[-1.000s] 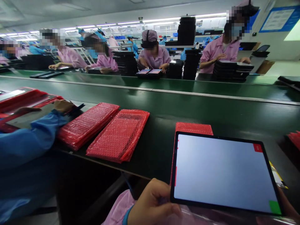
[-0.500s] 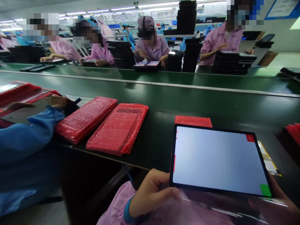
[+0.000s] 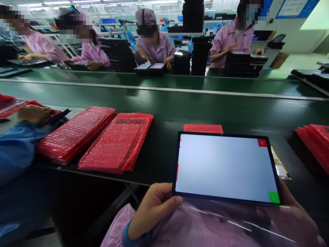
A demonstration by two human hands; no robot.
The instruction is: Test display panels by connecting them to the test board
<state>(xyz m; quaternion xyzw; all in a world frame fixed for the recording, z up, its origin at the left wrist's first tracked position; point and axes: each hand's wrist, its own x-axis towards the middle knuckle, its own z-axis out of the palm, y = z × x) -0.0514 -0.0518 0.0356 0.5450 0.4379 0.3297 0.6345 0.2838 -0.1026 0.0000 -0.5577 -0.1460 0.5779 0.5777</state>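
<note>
A tablet [image 3: 226,168] with a lit pale-grey screen, a red square in its top right corner and a green one at the bottom right, is held level in front of me. My left hand [image 3: 154,206] grips its lower left corner, thumb lying along the bottom edge. My right hand [image 3: 290,212] holds the lower right corner from beneath, seen partly through a loose clear plastic film [image 3: 221,216] that hangs below the tablet. A red bubble-wrap bag [image 3: 203,128] lies on the table just behind the tablet.
Two stacks of red bubble-wrap bags [image 3: 102,137] lie to my left, more at the right edge [image 3: 313,140]. A co-worker's blue sleeve [image 3: 15,151] rests at the far left. Beyond the green conveyor [image 3: 180,103], people in pink work beside stacks of black trays [image 3: 241,63].
The tablet has shifted left and slightly up in view, coming closer to me with both hands still on it. The view has tilted down, showing more clear film and my right hand.
</note>
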